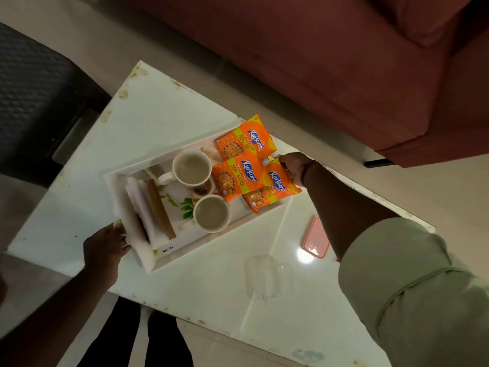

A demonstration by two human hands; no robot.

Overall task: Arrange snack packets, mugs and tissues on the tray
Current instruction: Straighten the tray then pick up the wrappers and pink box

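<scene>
A white tray (182, 247) lies on the white table. Two white mugs stand in it, one (191, 168) toward the far side and one (211, 213) nearer me. White tissues (137, 205) lie in a stack at the tray's left end beside a brown strip. Several orange snack packets fill the right end; the far one (244, 137) overhangs the rim, another (235, 177) lies in the middle. My right hand (295, 166) grips the rightmost packet (279, 182) at its top edge. My left hand (105, 246) is closed on the tray's left rim by the tissues.
A pink-rimmed lid (316, 238) and a clear plastic container (266, 276) lie on the table (148, 120) right of the tray. A maroon sofa (344, 62) stands beyond the table. A dark woven chair (31, 91) is at the left.
</scene>
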